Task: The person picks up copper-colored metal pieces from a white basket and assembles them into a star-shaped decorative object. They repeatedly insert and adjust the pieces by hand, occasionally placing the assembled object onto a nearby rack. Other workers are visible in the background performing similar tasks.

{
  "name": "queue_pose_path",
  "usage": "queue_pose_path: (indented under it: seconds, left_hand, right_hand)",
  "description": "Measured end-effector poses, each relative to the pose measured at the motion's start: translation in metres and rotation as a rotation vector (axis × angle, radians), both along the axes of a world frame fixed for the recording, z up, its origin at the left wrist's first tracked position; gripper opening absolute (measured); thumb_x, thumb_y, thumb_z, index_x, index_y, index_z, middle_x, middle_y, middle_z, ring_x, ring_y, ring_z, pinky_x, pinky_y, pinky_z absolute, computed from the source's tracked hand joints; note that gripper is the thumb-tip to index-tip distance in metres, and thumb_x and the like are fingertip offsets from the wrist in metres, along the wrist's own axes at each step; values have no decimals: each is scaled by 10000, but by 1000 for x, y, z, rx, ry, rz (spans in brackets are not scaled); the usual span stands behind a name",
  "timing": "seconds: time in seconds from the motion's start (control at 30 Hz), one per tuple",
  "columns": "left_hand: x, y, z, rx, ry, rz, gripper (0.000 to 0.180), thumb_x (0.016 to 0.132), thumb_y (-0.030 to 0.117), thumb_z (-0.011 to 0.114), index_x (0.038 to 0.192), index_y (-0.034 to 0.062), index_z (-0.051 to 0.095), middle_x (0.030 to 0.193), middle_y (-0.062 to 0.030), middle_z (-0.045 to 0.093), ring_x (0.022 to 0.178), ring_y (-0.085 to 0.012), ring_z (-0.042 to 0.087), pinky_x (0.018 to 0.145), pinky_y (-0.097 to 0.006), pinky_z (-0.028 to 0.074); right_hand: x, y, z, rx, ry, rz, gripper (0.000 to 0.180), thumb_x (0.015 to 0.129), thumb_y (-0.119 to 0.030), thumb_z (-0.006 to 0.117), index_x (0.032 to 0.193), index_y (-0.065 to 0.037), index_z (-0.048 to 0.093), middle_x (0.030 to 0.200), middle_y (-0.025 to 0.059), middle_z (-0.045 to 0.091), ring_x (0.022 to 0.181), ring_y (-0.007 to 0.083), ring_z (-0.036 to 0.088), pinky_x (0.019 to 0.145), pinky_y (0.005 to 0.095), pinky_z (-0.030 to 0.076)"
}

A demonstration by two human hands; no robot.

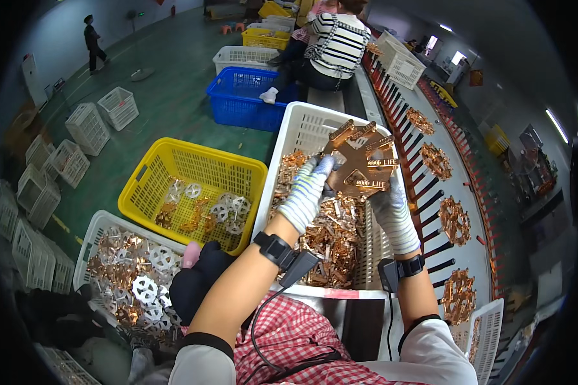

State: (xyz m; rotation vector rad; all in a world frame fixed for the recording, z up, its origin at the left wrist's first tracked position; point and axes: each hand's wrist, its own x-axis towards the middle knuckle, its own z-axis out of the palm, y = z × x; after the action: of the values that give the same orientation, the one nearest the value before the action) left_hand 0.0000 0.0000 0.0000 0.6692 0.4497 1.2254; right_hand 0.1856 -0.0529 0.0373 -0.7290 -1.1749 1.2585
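My left hand [307,191] and my right hand [392,212], both in knitted gloves, hold up a copper-coloured star-shaped plastic frame [359,160] between them. The left hand grips its left edge, the right hand its lower right. Under it stands a white crate [302,125] holding several small copper-coloured pieces [331,234]. Each wrist carries a black band with a small device and a cable.
A yellow basket [192,163] and a white crate [106,221] on my left hold white and copper wheel-shaped frames. A conveyor with black pegs [440,212] carrying copper frames runs on my right. A blue crate [241,96] and a seated person in stripes [337,42] are ahead.
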Motion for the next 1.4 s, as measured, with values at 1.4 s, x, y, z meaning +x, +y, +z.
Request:
queue_pose_path:
  seconds: [1.4]
  left_hand:
    - [16,4,0,188,735,335,371,948,400,516,947,33,574,727,-69,595,614,-173,558,561,-326,456]
  right_hand:
    - [-17,-15,15,65,-302,-237,257,901,-240,652,1054,-34,658,892,19,664,802,81,581,752,248,461]
